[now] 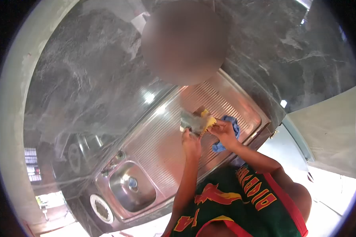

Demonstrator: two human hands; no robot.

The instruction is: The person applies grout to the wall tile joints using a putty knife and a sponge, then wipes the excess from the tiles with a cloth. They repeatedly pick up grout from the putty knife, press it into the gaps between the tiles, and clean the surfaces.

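My left hand (191,143) grips a small shiny greyish object (189,119) above the ribbed drainboard (162,142) of a stainless steel sink. My right hand (224,131) presses a yellow sponge (208,119) against that object. What the object is cannot be told. A blue cloth (232,125) lies on the drainboard under and behind my right hand. Both forearms reach in from the lower right, above my green, red and yellow shirt (241,205).
The sink basin (122,197) with its drain (133,182) lies at the lower left, with tap fittings (111,163) at its edge. A round white-rimmed item (101,208) sits beside the basin. Dark marbled stone (91,79) surrounds the sink. A pale cupboard door (332,134) stands at right.
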